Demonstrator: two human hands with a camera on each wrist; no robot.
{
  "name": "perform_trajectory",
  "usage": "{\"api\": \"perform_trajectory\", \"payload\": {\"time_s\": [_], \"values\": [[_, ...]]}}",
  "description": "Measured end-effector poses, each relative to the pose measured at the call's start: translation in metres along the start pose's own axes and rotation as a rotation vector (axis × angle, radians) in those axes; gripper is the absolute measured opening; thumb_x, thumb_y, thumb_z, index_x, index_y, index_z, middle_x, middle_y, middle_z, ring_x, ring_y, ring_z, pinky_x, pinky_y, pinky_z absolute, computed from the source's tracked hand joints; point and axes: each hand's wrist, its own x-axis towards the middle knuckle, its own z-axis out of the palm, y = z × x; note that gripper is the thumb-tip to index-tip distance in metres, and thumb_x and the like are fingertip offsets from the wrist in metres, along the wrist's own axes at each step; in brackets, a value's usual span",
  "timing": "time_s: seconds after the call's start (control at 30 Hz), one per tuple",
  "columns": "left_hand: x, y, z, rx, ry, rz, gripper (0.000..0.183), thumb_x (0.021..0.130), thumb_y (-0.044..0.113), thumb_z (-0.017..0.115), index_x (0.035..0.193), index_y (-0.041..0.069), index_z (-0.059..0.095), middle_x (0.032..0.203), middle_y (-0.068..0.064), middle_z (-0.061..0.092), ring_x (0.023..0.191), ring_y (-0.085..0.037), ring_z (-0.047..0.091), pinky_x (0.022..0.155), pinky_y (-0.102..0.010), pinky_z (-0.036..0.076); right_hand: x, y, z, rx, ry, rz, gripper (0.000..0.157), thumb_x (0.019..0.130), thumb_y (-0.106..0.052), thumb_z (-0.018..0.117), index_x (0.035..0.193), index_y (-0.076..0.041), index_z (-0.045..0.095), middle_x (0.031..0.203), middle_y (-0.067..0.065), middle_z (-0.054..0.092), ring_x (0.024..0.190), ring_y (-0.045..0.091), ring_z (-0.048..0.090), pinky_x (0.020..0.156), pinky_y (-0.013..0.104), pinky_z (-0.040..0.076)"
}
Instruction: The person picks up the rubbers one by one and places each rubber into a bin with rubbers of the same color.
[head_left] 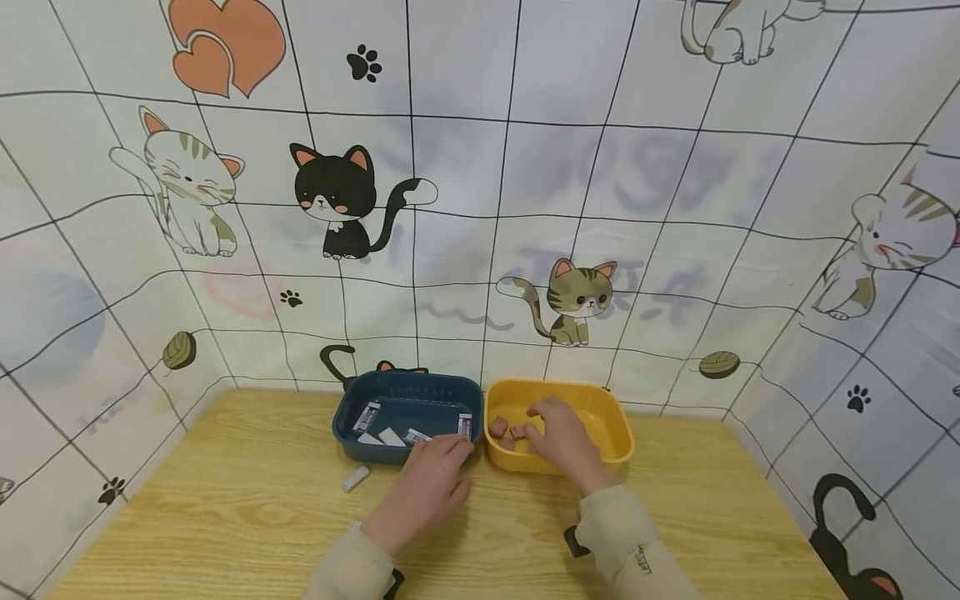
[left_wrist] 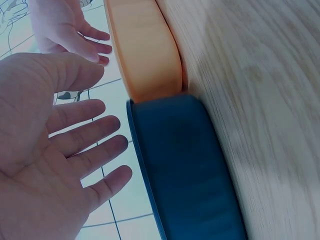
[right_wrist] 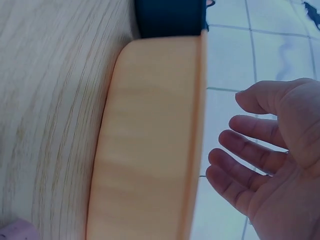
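Cat-print cloth [head_left: 465,167] with dark grid lines hangs behind and along both sides of a wood-grain counter [head_left: 262,467]. Near its back edge sit a blue basket [head_left: 375,454] on the left and a yellow basket [head_left: 525,461] on the right, end to end, both with their long axes running left to right.

Several white bars lie inside the blue basket. One labelled bar [head_left: 367,417] at the left slants, its far end toward the right; another labelled bar [head_left: 465,426] by the right end points almost straight at the back cloth. Between them, near the front wall, a plain bar [head_left: 390,437] and a labelled one [head_left: 417,436] lean the other way, far ends toward the left. One loose bar [head_left: 356,477] rests on the counter just in front of the blue basket, its far end angled right.

Small pink blocks [head_left: 498,427] are gathered at the left end of the yellow basket; partly hidden and tiny, they show no long axis I can be sure of.

Both hands are empty. The left hand [head_left: 431,475] spreads wide, fingers nearly straight, fingertips over the blue basket's near right corner. The right hand [head_left: 562,433] hangs over the yellow basket beside the pink blocks, thumb apart, fingers loosely bent.
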Motion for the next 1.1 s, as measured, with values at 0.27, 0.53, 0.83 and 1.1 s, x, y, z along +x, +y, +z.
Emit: {"api": "perform_trajectory", "payload": {"time_s": [0.27,0.53,0.83,1.1], "values": [[-0.012,-0.013,-0.008,-0.005,-0.002,-0.045,0.039,0.09,0.012,0.072,0.127,0.002,0.067,0.13,-0.011,0.066,0.125,-0.029,0.06,0.101,-0.053,0.048,-0.018,-0.015,-0.005,0.022,0.064,-0.076,0.013,0.091,-0.01,0.072,0.103,-0.003,0.073,0.109,0.008,0.066,0.1,0.029,0.064,0.084,0.048,0.057],[-0.018,-0.019,-0.018,0.025,0.032,-0.04,0.036,0.087,0.01,0.074,0.122,0.001,0.069,0.124,-0.013,0.068,0.12,-0.031,0.062,0.095,-0.052,0.05,-0.03,-0.027,-0.005,0.037,0.089,-0.101,0.008,0.091,-0.014,0.077,0.096,-0.009,0.073,0.107,0.008,0.068,0.102,0.027,0.062,0.073,0.051,0.053],[-0.027,-0.026,-0.027,0.021,0.025,-0.055,0.036,0.089,0.009,0.073,0.124,-0.001,0.068,0.127,-0.015,0.067,0.122,-0.033,0.061,0.095,-0.056,0.049,-0.043,-0.033,0.001,0.042,0.177,-0.224,0.005,0.091,-0.011,0.076,0.092,-0.011,0.072,0.103,0.006,0.068,0.097,0.024,0.064,0.082,0.044,0.053],[-0.038,-0.034,-0.032,0.02,0.028,-0.066,0.038,0.089,0.011,0.076,0.124,-0.001,0.067,0.129,-0.016,0.067,0.123,-0.035,0.06,0.099,-0.056,0.049,-0.057,-0.04,0.002,0.122,0.12,-0.17,0.014,0.09,-0.007,0.076,0.103,-0.009,0.072,0.118,0.009,0.068,0.113,0.03,0.064,0.1,0.052,0.048]]}}
